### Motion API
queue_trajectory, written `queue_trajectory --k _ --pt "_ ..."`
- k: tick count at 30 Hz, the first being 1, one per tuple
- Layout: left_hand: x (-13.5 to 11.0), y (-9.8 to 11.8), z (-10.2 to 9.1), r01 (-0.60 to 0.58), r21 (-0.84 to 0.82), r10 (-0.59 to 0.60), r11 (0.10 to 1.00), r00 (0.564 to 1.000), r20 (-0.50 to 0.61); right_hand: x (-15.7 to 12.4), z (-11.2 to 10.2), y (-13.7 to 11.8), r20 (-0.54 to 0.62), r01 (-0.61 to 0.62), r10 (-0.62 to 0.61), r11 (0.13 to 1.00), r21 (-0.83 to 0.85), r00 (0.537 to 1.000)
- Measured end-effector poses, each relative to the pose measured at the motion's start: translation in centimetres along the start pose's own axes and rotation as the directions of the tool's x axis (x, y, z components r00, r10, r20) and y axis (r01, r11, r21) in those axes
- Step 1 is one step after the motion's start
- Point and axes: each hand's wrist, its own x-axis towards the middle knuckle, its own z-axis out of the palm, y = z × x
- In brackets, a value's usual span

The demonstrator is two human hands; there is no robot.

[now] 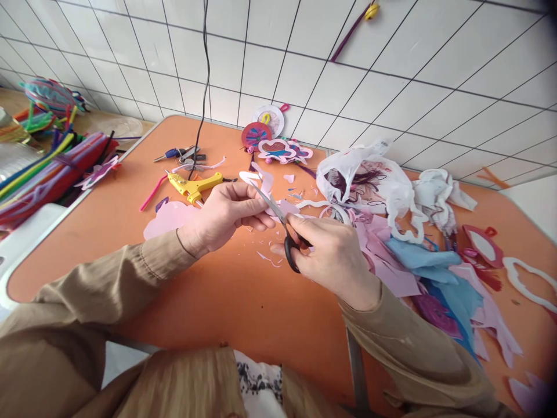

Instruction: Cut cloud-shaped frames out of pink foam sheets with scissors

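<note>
My right hand grips a pair of scissors by its black handles, the blades pointing up and left. My left hand is closed in a pinch beside the blade tips; what it holds, if anything, is too small or hidden to name. Just beyond the fingers shows a curved pale pink paper strip; I cannot tell whether it is held or lies on the table. Under and around the hands are small paper scraps. Left of my left hand lies a pink scalloped paper shape, partly covered by the wrist.
A yellow glue gun and keys lie at the left of the orange table. Paper ornaments sit at the back. On the right are a white plastic bag and blue sheets. Pipe cleaners lie far left.
</note>
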Motion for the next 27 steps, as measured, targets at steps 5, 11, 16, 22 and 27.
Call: queue_trajectory --k 5,11,16,22,27 --pt "0.03 -0.02 0.01 0.003 -0.038 -0.003 0.999 1.0 0.011 0.09 -0.09 0.0 -0.008 0.024 -0.024 1.0 -0.014 1.0" --pt "0.02 0.08 0.13 0.003 -0.03 -0.002 1.0 1.0 0.021 0.13 -0.1 -0.03 -0.016 0.029 -0.029 0.999 -0.016 0.999" --pt "0.08 0.47 0.11 -0.047 0.077 0.048 0.996 0.999 -0.015 0.05 -0.04 -0.05 -0.013 0.011 -0.011 1.0 -0.01 1.0" --pt "0.25 0.63 -0.05 -0.075 0.142 0.08 0.987 0.996 -0.03 -0.04 -0.09 -0.07 0.011 0.007 -0.007 1.0 -0.001 1.0" --pt "0.24 0.47 0.0 -0.071 0.135 0.077 0.988 0.996 -0.041 -0.02 -0.08 -0.07 0.01 0.009 -0.01 1.0 0.008 1.0"
